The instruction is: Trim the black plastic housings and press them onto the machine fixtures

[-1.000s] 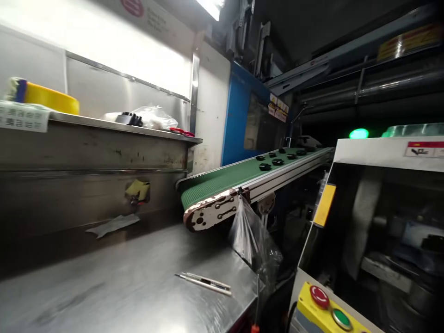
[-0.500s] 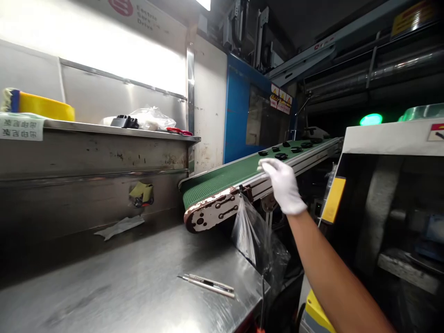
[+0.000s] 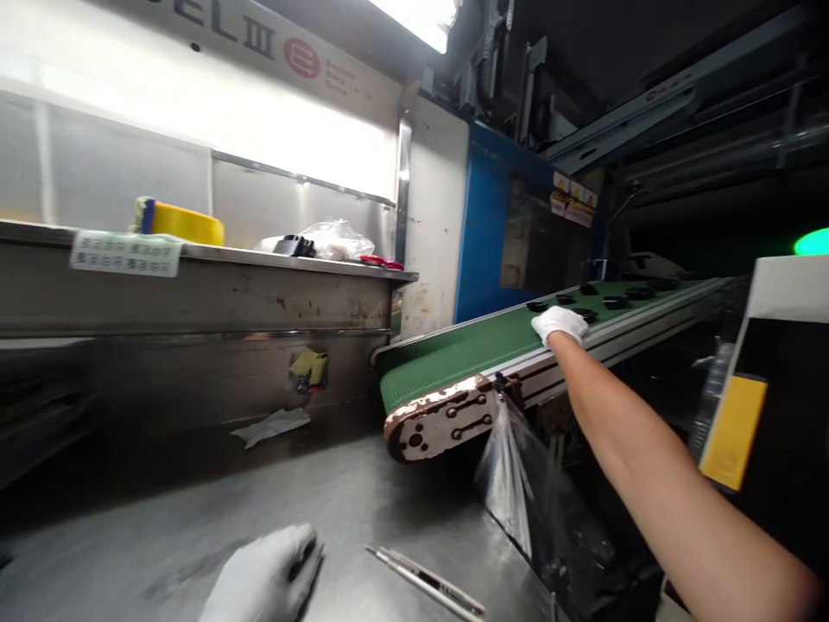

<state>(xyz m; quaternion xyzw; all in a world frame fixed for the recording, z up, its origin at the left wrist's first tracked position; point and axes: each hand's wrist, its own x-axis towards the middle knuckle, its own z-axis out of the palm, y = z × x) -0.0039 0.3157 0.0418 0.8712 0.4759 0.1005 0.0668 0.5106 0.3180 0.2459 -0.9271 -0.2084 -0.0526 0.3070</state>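
My right hand (image 3: 560, 323), in a white glove, reaches over the green conveyor belt (image 3: 459, 354). Its fingers curl down at the belt's near side, and what they hold, if anything, is hidden. Right behind it lies a small black part (image 3: 586, 315), with several more black parts (image 3: 615, 302) farther up the belt. My left hand (image 3: 262, 574), also white-gloved, is low over the metal table (image 3: 350, 492). Its fingers are curled together around a dark spot that I cannot make out. To its right lies a slim pen-like tool (image 3: 427, 583).
A metal shelf (image 3: 311, 266) carries a yellow tape roll (image 3: 187, 225), a black piece (image 3: 294, 246), a plastic bag (image 3: 340, 238) and a red-handled item (image 3: 382, 261). A clear bag (image 3: 509, 484) hangs from the conveyor's frame. Crumpled paper (image 3: 272, 426) lies against the back wall.
My right hand has moved from beside the belt's edge to over the belt, close to the black parts. My left hand has come into view at the bottom. The view has shifted.
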